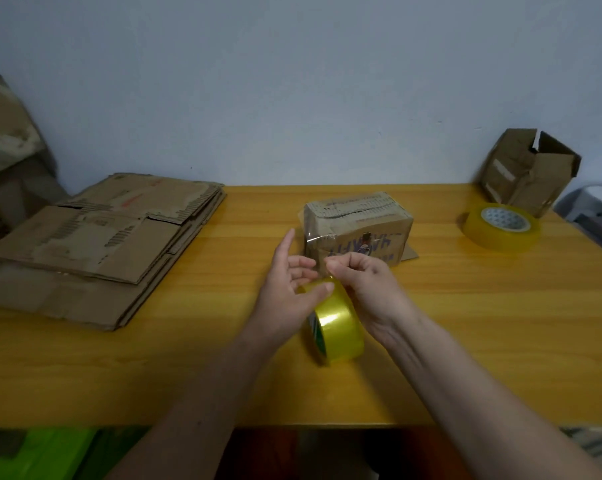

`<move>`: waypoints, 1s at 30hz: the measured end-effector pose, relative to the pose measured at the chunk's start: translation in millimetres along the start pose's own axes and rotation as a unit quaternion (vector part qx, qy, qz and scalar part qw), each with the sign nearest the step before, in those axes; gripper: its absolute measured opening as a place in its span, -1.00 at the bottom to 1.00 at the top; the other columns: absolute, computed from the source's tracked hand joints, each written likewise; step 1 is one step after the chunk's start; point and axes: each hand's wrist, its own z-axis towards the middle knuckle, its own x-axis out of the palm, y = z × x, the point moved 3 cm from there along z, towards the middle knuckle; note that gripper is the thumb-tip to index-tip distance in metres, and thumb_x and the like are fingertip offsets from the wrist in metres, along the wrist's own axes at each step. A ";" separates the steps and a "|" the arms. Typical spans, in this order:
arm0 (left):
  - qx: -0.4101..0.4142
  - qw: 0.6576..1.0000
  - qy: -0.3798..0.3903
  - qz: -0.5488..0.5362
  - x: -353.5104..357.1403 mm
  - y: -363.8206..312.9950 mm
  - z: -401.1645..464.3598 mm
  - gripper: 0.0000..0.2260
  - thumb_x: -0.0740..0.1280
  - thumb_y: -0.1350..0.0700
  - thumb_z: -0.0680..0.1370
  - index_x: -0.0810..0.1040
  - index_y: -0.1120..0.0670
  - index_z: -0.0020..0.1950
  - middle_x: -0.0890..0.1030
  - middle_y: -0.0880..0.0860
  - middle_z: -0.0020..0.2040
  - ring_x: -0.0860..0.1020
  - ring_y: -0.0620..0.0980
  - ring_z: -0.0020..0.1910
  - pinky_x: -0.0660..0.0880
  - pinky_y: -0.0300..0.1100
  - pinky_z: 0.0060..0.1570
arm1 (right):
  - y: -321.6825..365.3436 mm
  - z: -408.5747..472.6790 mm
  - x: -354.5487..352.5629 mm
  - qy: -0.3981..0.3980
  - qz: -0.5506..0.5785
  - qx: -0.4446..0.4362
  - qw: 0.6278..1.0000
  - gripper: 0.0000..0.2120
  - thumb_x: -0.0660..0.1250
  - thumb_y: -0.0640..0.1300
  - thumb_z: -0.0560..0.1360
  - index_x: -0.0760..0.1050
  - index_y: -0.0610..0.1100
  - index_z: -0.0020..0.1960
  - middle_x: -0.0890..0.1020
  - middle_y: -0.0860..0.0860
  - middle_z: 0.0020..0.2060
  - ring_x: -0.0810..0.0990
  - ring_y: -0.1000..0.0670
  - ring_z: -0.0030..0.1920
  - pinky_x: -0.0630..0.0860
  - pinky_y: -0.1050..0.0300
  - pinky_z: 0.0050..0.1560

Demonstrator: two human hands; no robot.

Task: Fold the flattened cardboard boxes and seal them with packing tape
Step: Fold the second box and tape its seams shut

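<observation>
Nearest you, the yellow roll of clear packing tape [337,327] stood on its edge on the orange wooden table [465,323], and everything else lay farther from you than that roll. Your left hand [287,289] was at the roll's left, thumb tip pressed on its top rim, index finger straight and pointing up, the other fingers loosely bent; it steadied the roll rather than clasping it. Your right hand [365,285] sat over the roll's right and far side, fingers curled, thumb and forefinger pinched together just above the rim, seemingly on the loose tape end, though the film itself was too faint to make out.

Just beyond the roll, almost touching your fingertips, sat the small closed brown cardboard box [358,226] with blue lettering on its near face; a clear strip of tape [318,237] ran over its left top corner and stuck out loose.

Left of the roll and well apart lay the stack of flattened, worn brown cardboard boxes [98,247]. Far right of the roll, a second, wider yellow tape roll [502,226] lay flat near the table's back edge, and behind it a folded open brown cardboard box [529,171] leaned by the pale wall [292,81].
</observation>
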 end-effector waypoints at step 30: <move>-0.003 0.988 -0.142 0.067 4.1 1.2 -15.1 -0.89 0.46 0.14 0.48 0.63 0.08 -0.24 0.58 -0.06 0.02 0.53 -0.17 0.06 0.45 -0.36 0.05 | 13.2 -14.5 -12.9 -0.043 -0.256 -0.078 0.962 -0.79 0.30 -0.17 0.55 0.50 0.02 0.16 0.56 0.05 -0.13 0.53 0.01 -0.06 0.46 0.03 0.08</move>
